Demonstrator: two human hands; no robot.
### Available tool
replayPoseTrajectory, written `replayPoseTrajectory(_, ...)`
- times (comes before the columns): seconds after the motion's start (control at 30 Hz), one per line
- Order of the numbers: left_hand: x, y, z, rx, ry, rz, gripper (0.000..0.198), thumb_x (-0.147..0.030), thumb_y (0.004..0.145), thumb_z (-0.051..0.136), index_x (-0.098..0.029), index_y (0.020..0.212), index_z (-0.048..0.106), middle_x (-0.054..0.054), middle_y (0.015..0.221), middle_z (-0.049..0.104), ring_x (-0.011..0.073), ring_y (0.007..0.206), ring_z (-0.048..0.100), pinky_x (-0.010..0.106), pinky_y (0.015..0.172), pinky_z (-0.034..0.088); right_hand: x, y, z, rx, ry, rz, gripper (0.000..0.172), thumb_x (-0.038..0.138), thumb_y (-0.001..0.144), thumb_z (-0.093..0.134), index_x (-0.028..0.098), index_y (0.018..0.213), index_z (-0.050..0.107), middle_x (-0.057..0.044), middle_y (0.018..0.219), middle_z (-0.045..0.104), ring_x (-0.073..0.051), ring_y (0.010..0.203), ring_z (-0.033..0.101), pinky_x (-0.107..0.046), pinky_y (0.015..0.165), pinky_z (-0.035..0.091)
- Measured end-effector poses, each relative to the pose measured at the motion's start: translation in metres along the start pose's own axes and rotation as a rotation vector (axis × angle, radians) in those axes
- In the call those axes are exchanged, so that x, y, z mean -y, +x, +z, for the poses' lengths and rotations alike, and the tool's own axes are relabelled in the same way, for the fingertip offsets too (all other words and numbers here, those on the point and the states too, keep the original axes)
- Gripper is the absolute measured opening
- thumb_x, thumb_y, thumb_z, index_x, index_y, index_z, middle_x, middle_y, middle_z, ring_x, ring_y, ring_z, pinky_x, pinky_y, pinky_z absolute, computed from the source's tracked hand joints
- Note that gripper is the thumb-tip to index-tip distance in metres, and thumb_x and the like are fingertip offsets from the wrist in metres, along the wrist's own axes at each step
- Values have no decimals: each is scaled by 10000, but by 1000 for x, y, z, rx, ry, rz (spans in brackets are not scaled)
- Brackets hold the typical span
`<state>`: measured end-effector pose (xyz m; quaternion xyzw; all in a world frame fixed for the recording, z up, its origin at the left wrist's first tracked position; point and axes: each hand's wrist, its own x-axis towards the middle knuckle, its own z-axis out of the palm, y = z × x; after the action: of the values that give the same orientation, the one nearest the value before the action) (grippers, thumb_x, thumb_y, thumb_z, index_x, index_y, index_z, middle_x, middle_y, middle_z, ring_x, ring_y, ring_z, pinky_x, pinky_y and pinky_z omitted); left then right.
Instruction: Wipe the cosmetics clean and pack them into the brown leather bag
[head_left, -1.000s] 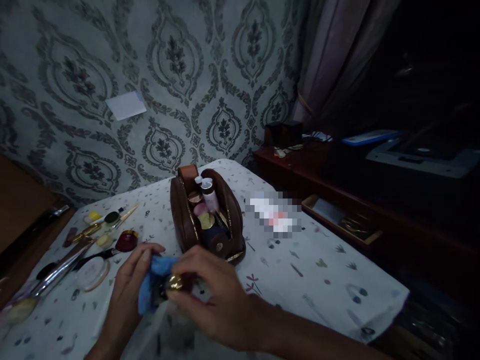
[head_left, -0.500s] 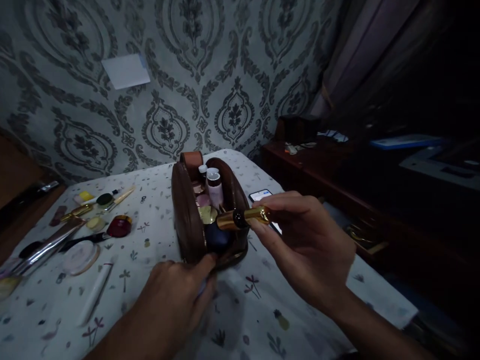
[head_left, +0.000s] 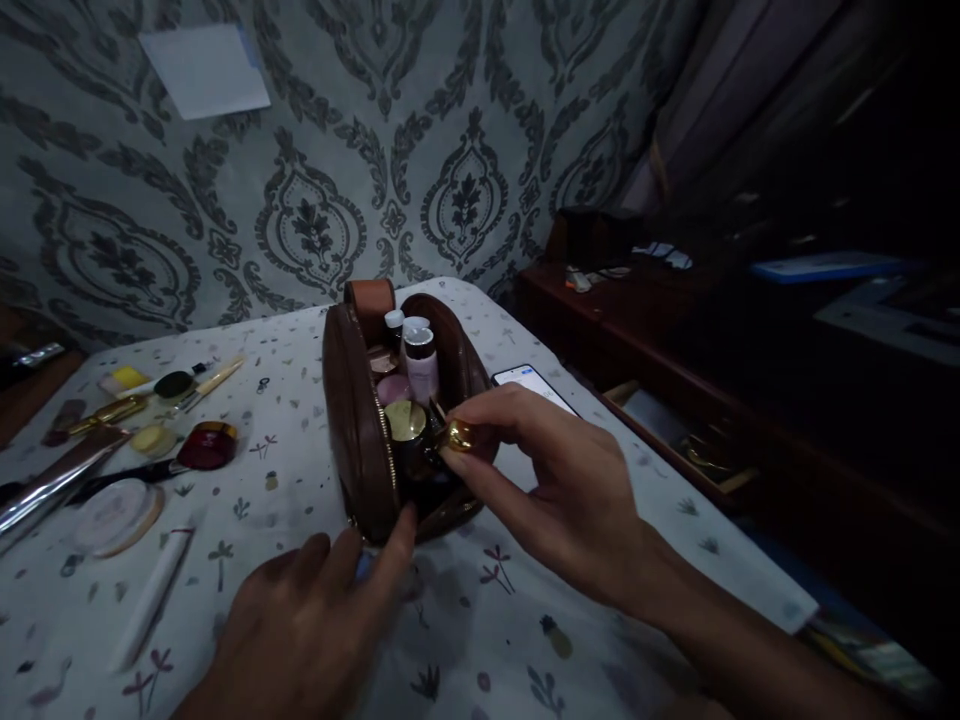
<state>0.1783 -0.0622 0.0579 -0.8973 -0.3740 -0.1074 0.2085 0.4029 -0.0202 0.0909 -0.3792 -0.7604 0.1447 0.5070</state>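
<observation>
A brown makeup bag [head_left: 352, 420] stands unzipped on the patterned cloth, holding several jars and bottles, among them a pale bottle with a silver cap [head_left: 422, 365] and a gold-lidded jar [head_left: 406, 421]. Between thumb and fingertips, my right hand [head_left: 562, 480] pinches a gold cosmetic tube [head_left: 459, 434] over the bag's opening; its far end points inward and is mostly hidden. My left hand [head_left: 307, 620] is at the bag's near end, one finger stretched to the rim and the others curled. Something small and blue [head_left: 364, 566] shows between its fingers, too unclear to name.
On the cloth at left lie a round compact [head_left: 120, 515], a white tube [head_left: 154, 600], a dark red jar [head_left: 208, 447], brushes and other cosmetics. A phone [head_left: 536, 385] lies right of the bag, partly behind my right hand. A dark desk with an open drawer [head_left: 682, 435] borders the right.
My right hand has moved left and brought the gold tube down into the bag's opening. My left hand has shifted slightly left and down, its finger remaining at the rim. The view has tilted lower.
</observation>
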Motion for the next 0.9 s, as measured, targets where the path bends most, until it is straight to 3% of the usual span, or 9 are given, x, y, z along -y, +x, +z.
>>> replayPoseTrajectory(0.33,15,-2,-5,-12,71,-42,545,-100,805,494,-318,1299,568,-28,638,590,127,509,579,220,432,358,0,23,11,71,11,-13,133,123,914,568,211,1011,585,-30,983,670,-163,906,646,-273,789,515)
replayPoseTrajectory(0.6,13,-2,0,-50,99,-8,456,-138,836,495,-270,1261,590,-37,645,592,109,499,568,197,447,375,-8,31,19,341,-13,21,193,41,852,619,202,853,511,10,849,588,-127,726,557,-241,624,414)
replayPoseTrajectory(0.9,20,9,-10,-150,124,-22,360,-179,912,458,-260,1221,624,-33,603,555,112,475,536,226,461,329,-10,44,24,466,-62,47,207,-5,826,564,185,790,492,-19,864,593,-133,737,548,-250,623,387)
